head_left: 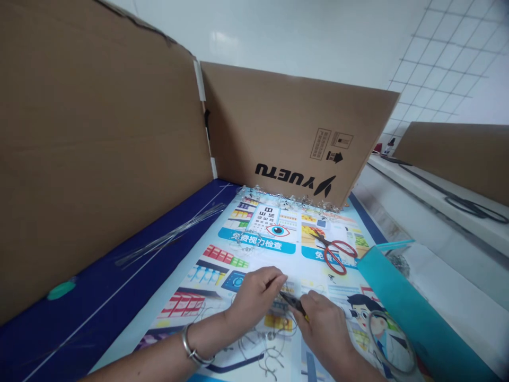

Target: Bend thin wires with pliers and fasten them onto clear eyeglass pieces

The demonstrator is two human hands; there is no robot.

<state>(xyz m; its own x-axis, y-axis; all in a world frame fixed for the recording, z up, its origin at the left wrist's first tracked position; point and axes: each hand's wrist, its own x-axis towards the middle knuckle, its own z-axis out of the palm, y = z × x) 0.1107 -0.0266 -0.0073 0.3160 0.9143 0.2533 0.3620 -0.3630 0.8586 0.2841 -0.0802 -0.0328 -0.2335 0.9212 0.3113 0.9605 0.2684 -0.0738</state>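
Note:
My right hand (326,323) is closed around a pair of pliers (292,301) with dark jaws and a bit of yellow on the handle. The jaws point up and left, toward the fingertips of my left hand (258,292). Thumb and fingers of that hand are pinched together near the plier tips; what they hold is too small to make out. Beneath both hands, several thin bent wire pieces (272,358) lie on the printed poster sheet (274,265). Red-handled scissors (336,254) rest farther off, beyond my right hand.
Cardboard panels (286,122) stand at the back and left. Along the back panel's foot lie small clear-and-wire pieces (292,202). Straight wires (170,236) lie on the blue surface at left. A wire coil (392,342) and a teal box (421,313) are at right.

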